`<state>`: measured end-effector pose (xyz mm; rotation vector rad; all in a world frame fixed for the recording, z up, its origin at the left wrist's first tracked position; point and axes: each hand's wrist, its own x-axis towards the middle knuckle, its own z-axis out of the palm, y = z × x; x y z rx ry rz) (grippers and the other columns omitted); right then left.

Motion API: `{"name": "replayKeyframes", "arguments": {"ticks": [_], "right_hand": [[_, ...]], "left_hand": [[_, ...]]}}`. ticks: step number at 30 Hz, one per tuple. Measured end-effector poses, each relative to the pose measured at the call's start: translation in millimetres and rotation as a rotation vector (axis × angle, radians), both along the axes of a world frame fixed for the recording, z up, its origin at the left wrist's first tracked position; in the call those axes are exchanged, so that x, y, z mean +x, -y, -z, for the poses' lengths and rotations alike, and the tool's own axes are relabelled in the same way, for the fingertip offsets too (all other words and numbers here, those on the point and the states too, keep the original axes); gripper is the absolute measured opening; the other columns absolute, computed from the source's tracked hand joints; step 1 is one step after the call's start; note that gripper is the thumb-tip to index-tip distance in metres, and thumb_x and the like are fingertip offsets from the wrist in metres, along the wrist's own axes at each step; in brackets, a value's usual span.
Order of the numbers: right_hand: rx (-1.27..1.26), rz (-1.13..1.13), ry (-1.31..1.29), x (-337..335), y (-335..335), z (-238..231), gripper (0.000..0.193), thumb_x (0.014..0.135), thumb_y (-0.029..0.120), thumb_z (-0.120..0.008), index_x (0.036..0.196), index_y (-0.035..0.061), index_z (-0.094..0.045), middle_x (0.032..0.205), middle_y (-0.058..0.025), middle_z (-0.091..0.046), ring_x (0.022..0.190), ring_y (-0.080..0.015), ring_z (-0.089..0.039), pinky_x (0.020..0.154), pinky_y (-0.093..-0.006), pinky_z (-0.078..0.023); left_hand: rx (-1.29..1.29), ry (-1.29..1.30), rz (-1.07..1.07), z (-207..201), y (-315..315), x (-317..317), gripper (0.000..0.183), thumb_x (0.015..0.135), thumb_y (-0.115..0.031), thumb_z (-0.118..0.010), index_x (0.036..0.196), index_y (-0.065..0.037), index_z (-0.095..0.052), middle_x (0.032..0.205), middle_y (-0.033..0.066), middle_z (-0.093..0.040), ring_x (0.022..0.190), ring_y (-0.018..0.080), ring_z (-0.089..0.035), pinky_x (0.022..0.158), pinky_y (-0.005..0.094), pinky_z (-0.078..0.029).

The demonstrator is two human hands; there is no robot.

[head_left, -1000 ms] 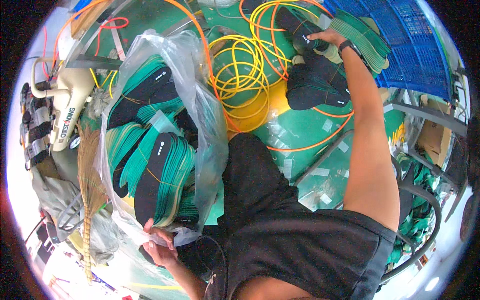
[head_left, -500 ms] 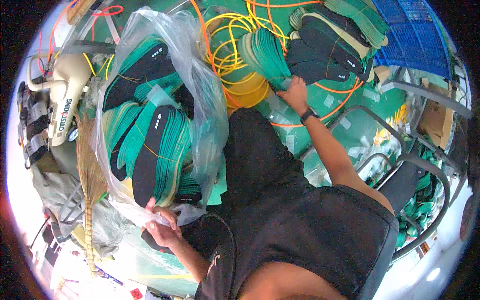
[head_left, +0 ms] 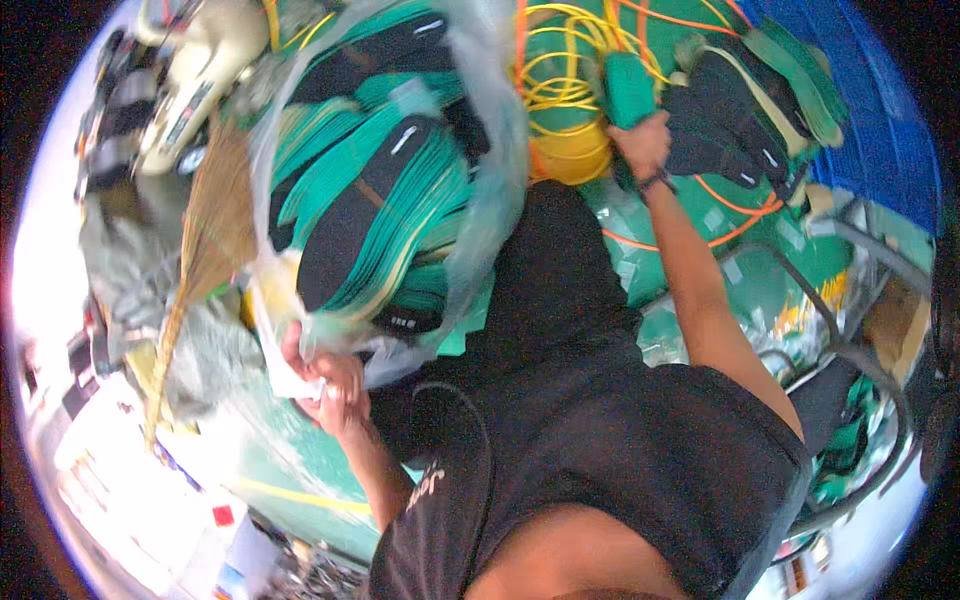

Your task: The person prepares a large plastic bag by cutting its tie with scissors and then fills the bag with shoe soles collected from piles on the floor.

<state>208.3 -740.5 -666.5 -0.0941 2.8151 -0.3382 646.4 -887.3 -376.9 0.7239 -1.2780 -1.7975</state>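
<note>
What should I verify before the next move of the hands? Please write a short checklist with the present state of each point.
1. Left hand has the edge of the clear plastic bag: ok, at the near edge.
2. Right hand has the green bundle: ok, gripped at its near end.
3. Bag mouth open: ok, the black and green bundles inside show uncovered.
4. Space left in the bag: cannot tell, the bundles hide its depth.
5. Green bundle clear of the yellow hose: cannot tell, they lie close together in this view.
6. Band around the green bundle: cannot tell, too blurred.
</note>
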Motion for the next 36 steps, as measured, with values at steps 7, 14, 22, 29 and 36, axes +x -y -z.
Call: {"name": "replayKeyframes", "arguments": {"ticks": [7,14,22,29,36], "right_hand": [[0.072,-0.132,-0.087,93,-92,20,0.107,0.053,0.041,-0.082,0.131,-0.0074,-0.028,0.109,-0.0252,-0.053,0.1,-0.0393,-0.053,0.083,-0.0455,-0.047],[-0.654,0.085,0.193,14,-90,29,0.066,0.065,0.033,-0.078,0.108,-0.0082,-0.05,0.103,-0.0181,-0.058,0.096,-0.0246,-0.054,0.08,-0.0413,-0.043],[-1.704,0.019,0.703,87,78,-241,0.035,0.088,0.031,-0.056,0.113,0.0075,-0.055,0.113,-0.0056,-0.059,0.103,-0.0191,-0.057,0.091,-0.0359,-0.045],[-1.326,-0.264,1.231,211,182,-211,0.06,0.079,0.054,-0.059,0.124,0.0161,-0.049,0.107,-0.0049,-0.06,0.095,-0.0227,-0.059,0.078,-0.0355,-0.049],[-1.307,-0.005,1.376,262,235,-237,0.073,0.078,0.046,-0.064,0.123,-0.0063,-0.041,0.127,-0.0146,-0.041,0.11,-0.0274,-0.048,0.091,-0.0472,-0.046]], "left_hand": [[-0.148,-0.036,-0.09,-33,-6,-6,0.076,0.077,-0.014,-0.058,0.14,0.007,-0.019,0.063,0.003,-0.046,0.053,0.0115,-0.042,0.049,0.0242,-0.035],[-0.278,0.047,-0.124,-34,13,-6,0.073,0.084,-0.026,-0.049,0.139,0.01,-0.018,0.074,0.0078,-0.05,0.069,0.0164,-0.043,0.064,0.0283,-0.036],[0.099,-0.056,-0.305,-45,20,-21,0.053,0.092,-0.035,-0.04,0.138,-0.01,-0.032,0.065,0.01,-0.049,0.052,0.0164,-0.045,0.049,0.0272,-0.038],[-0.026,-0.244,-0.042,-50,22,-36,0.073,0.086,-0.012,-0.054,0.145,-0.012,-0.009,0.062,0.0129,-0.054,0.035,0.0109,-0.038,0.032,0.0212,-0.031],[-0.215,-0.055,-0.031,-56,10,-41,0.072,0.09,-0.013,-0.05,0.144,-0.002,-0.003,0.059,0.0092,-0.049,0.035,0.0085,-0.036,0.032,0.0191,-0.03]]}}
